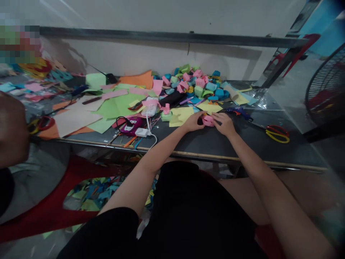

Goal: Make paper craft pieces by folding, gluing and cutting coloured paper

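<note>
Between my two hands, just above the dark tabletop (pixel 188 142), is a small pink folded-paper piece (pixel 207 121). My left hand (pixel 194 121) closes on its left side, and the fingers of my right hand (pixel 223 123) pinch it from the right. Parts of the piece are covered by my fingers. Yellow paper (pixel 179 117) lies just behind my left hand. A small green and pink paper piece (pixel 166 114) stands left of that hand. Right of my right hand lies a blue glue gun (pixel 239 112).
Many small coloured paper pieces (pixel 199 82) are heaped at the back. Scissors (pixel 277 133) lie at the right, near a fan (pixel 327 86). A purple power strip (pixel 132 125) with cords and paper sheets (pixel 77 120) lie left. Another person's arm (pixel 13 129) shows far left.
</note>
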`<state>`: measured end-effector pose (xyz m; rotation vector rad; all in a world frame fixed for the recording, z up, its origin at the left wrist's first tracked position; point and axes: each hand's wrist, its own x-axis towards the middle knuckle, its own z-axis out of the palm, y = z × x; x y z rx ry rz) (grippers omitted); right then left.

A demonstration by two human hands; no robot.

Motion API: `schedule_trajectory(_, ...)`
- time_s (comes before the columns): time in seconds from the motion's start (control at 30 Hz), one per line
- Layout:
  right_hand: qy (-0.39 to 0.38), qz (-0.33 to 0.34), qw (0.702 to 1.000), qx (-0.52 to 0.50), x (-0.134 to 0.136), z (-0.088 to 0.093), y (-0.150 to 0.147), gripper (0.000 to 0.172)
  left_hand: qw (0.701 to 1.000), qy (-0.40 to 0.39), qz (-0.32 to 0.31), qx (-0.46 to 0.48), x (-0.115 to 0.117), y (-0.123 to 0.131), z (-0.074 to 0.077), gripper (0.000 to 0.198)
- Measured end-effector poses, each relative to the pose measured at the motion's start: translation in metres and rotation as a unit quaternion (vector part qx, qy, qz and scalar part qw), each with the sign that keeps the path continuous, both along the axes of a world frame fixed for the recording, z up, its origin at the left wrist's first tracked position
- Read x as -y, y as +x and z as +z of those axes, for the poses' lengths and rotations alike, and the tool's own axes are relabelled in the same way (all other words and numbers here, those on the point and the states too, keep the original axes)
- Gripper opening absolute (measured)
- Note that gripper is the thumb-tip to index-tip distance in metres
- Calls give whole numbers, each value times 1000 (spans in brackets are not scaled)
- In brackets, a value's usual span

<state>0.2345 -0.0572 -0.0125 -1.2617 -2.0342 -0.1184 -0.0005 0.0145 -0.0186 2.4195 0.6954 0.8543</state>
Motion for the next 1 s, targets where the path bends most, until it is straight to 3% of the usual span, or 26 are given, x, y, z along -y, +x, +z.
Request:
schedule_trajectory(0.2,-11,-30,999,20,2,-1,-2,36,999,37,7,-21,0,1,2,73)
schedule_trajectory(0.7,18,0,1000,-7,8,4,-5,29,997,46,-18,-61,5,2,4,55)
schedule_trajectory(1.0,10,-4,1000,-28,12,7,-10,27,996,63,7,-56,10,4,7,40)
